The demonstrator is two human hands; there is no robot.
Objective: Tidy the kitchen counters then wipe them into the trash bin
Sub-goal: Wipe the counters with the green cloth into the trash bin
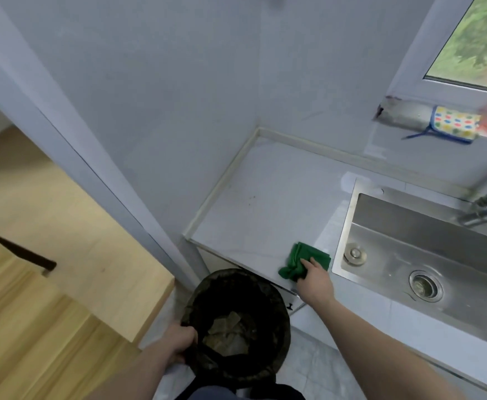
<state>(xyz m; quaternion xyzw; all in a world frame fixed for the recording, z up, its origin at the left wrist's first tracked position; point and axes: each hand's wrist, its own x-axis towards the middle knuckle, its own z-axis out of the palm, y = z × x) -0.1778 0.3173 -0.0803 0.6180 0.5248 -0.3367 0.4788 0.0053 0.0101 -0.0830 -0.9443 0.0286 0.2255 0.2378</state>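
Our right hand (313, 277) pressed the bunched green cloth (304, 261) at the counter (265, 197) edge, fingers fairly flat; our left hand (178, 342) gripped the trash bin (280, 327) rim just below. Counter looked tidied, specks remained mid-surface — wiping seemed nearly finished.

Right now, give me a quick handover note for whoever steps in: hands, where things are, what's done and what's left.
Left hand grips the trash bin rim, holding it below the counter edge.
Right hand presses the green cloth flat near the counter's front edge, beside the sink.
Done: counter is tidied; bin is positioned.
Left: a few specks remain mid-counter; sweep them into the bin.
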